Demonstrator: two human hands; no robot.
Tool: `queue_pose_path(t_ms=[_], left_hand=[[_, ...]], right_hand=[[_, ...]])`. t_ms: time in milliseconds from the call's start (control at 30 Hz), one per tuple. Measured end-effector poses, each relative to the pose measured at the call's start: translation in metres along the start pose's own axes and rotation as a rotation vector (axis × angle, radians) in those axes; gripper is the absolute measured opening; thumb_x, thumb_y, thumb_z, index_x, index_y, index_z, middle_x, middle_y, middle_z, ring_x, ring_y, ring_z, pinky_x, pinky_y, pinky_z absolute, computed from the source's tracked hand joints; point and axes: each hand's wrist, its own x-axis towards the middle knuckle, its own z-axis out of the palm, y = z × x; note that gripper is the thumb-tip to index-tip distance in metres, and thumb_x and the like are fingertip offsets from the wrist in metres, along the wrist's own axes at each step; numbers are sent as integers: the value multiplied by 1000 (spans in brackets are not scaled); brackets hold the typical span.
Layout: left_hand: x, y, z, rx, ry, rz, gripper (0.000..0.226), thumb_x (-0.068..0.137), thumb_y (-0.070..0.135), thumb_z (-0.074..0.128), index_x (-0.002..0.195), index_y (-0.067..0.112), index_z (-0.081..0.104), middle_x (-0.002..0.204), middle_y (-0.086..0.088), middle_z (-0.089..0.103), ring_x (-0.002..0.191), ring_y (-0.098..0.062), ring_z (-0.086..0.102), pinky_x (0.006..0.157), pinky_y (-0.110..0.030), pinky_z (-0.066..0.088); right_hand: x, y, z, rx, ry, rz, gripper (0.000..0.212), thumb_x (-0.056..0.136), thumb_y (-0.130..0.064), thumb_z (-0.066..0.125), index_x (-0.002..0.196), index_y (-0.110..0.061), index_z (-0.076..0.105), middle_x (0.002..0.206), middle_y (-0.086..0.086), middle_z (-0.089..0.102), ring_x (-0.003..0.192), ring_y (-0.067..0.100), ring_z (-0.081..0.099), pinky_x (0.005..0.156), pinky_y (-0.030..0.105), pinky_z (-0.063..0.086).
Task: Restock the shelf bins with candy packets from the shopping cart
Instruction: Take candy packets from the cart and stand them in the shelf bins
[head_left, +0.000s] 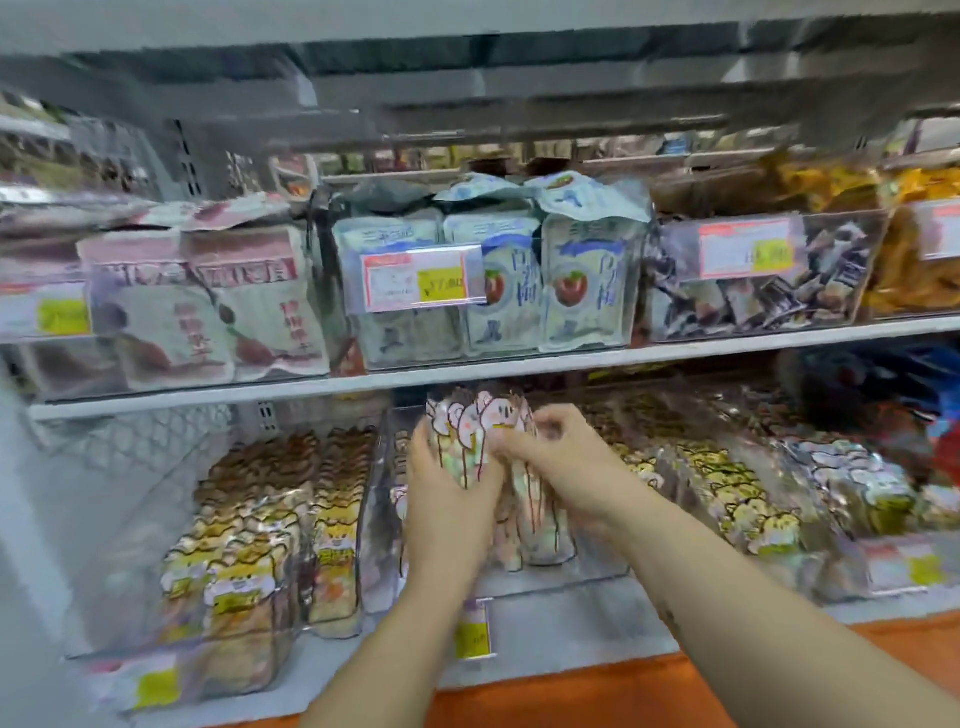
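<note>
1. Far left on the lower shelf sat a clear plastic bin of yellow-and-brown cartoon packets (249, 545). It looked pretty full, so not my concern.
2. My left hand (452, 499) was wrapped round the left side of a small bunch of crinkly clear candy packets with pink-and-white cartoon-face tops (478, 423), fingers curled on their bellies.
3. The bunch stood upright in the mouth of the transparent middle bin (582, 574), right under the white shelf edge (519, 371), with more of the same packets lower in that bin.
4. My right hand (561, 462) closed on the bunch from the other side, fingertips near the tops. It was too blurry to see the exact pinch.
5. Handling-wise, I'd guess these were light and soft, with slick film that lets packets slide past each other. Best to squeeze mid-body from both sides, gently since the candy probably squashes, and not grab the thin cartoon tabs.
6. To the right were the shiny packets with yellow cartoon faces (743, 499), untouched.
</note>
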Motion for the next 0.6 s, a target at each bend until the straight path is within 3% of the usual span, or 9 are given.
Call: queue_pose_path(t_ms=[33, 100, 167, 233, 300, 400, 500, 567, 600], left_hand=[[7, -5, 5, -42, -55, -39, 71, 87, 21, 74, 144, 27, 32, 131, 14, 56, 109, 8, 55, 84, -2, 35], [17, -16, 14, -110, -165, -135, 64, 86, 11, 73, 133, 28, 34, 106, 21, 56, 86, 18, 51, 67, 4, 37], [20, -28, 25, -141, -262, -251, 63, 85, 10, 74, 133, 24, 36, 102, 14, 59, 87, 3, 59, 64, -8, 47], [20, -37, 33, -143, -355, -343, 68, 76, 21, 78, 131, 22, 39, 102, 5, 66, 84, -12, 66, 58, -25, 51], [20, -43, 37, -133, -432, -398, 92, 57, 37, 80, 138, 26, 37, 111, -6, 69, 91, -16, 67, 68, -31, 53], [24, -54, 40, -109, -515, -441, 94, 56, 28, 76, 141, 20, 36, 124, -22, 59, 107, -24, 64, 73, -31, 50], [26, -61, 39, -3, -608, -417, 78, 66, 8, 69, 138, 4, 39, 117, -11, 63, 107, -19, 60, 79, -25, 47], [21, -56, 36, 130, -712, -408, 73, 76, 10, 66, 141, 13, 32, 136, -2, 52, 119, -17, 50, 88, -17, 38], [19, -53, 36, 200, -756, -416, 78, 86, 16, 63, 151, 14, 20, 144, -3, 46, 123, -18, 47, 89, -17, 36]], right_hand=[[8, 2, -2, -42, 35, -41, 60, 80, -32, 82, 124, -13, 46, 103, -3, 59, 85, 2, 58, 70, 6, 45], [20, 12, -4, -134, 59, -61, 67, 82, -37, 79, 133, -16, 41, 119, 2, 62, 106, 15, 61, 95, 25, 47], [27, 27, -5, -370, 76, -81, 65, 89, -40, 68, 142, -20, 35, 128, 9, 58, 118, 29, 56, 103, 39, 43], [29, 40, -5, -635, 67, -128, 61, 95, -39, 56, 148, -24, 30, 142, 14, 46, 130, 36, 41, 109, 41, 33], [26, 49, -7, -798, 11, -159, 56, 99, -40, 49, 150, -29, 28, 150, 12, 32, 134, 36, 28, 110, 41, 28], [23, 51, -12, -978, -58, -195, 58, 98, -52, 45, 148, -28, 29, 149, 10, 32, 131, 33, 29, 109, 43, 31], [21, 39, -16, -1137, -179, -156, 84, 89, -71, 45, 153, -21, 21, 153, 9, 27, 135, 32, 26, 112, 45, 31], [21, 26, -23, -1198, -319, -85, 105, 80, -77, 53, 157, -20, 11, 158, 7, 23, 141, 33, 21, 115, 46, 28], [20, 18, -28, -1216, -397, -42, 114, 75, -77, 60, 158, -21, 6, 160, 5, 21, 144, 32, 18, 117, 46, 27]])
